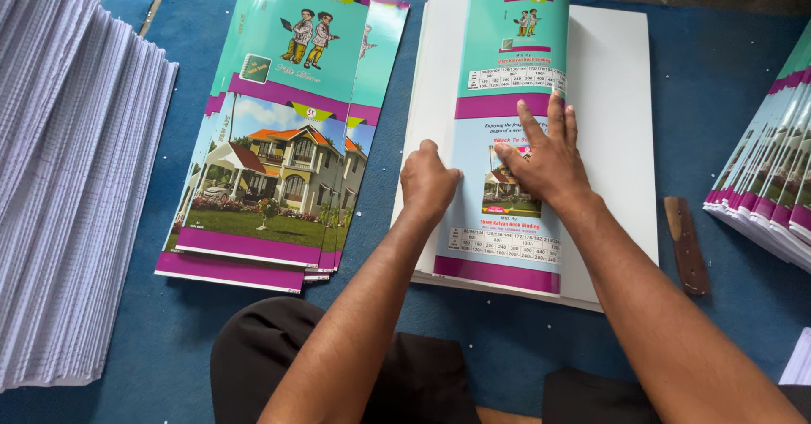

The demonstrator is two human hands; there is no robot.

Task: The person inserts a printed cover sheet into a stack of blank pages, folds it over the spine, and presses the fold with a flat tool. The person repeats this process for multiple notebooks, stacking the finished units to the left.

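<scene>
Head view: printed cover sheet (507, 128) lies long axis running away from the person on the white board stack (612, 137), right hand (541, 166) flat on it with fingers spread, left hand (428, 183) fisted at its left edge, holding nothing.

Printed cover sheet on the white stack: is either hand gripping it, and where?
Neither grips it. The right hand lies flat on the cover sheet near its middle; the left hand, curled, presses its left edge.
</scene>
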